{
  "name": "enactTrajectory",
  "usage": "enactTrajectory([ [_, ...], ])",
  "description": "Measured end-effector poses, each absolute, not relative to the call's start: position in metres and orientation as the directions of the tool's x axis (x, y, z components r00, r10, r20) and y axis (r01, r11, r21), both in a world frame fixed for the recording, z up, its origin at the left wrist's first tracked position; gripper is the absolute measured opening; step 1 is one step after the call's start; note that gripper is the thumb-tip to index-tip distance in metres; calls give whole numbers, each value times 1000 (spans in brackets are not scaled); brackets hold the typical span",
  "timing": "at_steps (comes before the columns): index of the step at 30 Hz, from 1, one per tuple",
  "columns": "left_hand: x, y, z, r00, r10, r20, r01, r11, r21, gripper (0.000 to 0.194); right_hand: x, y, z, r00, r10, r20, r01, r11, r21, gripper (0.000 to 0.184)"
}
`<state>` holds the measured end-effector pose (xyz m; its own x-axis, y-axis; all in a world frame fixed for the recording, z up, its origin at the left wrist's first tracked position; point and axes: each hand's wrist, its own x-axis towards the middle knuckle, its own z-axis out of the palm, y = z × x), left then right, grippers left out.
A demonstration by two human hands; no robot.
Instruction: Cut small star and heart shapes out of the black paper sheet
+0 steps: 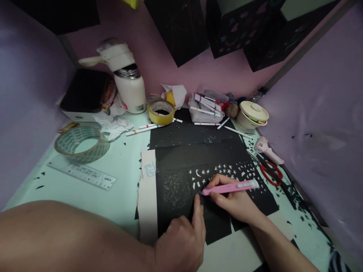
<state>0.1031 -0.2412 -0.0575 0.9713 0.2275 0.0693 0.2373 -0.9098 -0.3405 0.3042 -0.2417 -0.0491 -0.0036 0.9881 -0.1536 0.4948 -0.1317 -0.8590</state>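
Observation:
In my right hand (pixel 231 198) is a slim pink craft knife (pixel 227 187), held like a pen with its tip down on black paper (pixel 211 215). Right beside that tip, the outstretched index finger of my left hand (pixel 184 240) presses on the paper; its other fingers are curled under and it holds nothing that I can see. Small cut-out stars, a moon and angular shapes (pixel 200 173) show pale in the black sheet above my right hand. Left of them is a patch of fine whitish drawn marks (pixel 176 190). A torn-edged pale cardboard strip (pixel 148 204) borders the black paper.
A clear ruler (pixel 82 172) and a wide tape roll (pixel 82 144) lie left. Behind stand a white flask (pixel 131 92), yellow tape (pixel 161 112), a box of markers (pixel 207 109) and a lidded cream bowl (pixel 252 115). Red-handled scissors (pixel 270 173) and black scraps lie right.

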Motion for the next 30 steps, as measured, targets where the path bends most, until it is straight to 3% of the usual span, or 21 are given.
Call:
enactTrajectory([
  [8,102,-241,-58,928,287,238,344,-904,-253,41,302,-241,-47,17,995,-102,493,-96,-865,9],
  [18,103,-241,-57,943,274,189,319,-906,-277,41,303,-241,-53,43,997,-62,497,-75,-865,6],
  [25,102,-240,-54,972,231,41,232,-913,-335,44,304,-241,-49,69,996,-55,525,-83,-847,6],
  [30,103,-240,-56,948,279,153,312,-910,-273,42,301,-244,-54,166,982,89,512,-8,-859,6],
])
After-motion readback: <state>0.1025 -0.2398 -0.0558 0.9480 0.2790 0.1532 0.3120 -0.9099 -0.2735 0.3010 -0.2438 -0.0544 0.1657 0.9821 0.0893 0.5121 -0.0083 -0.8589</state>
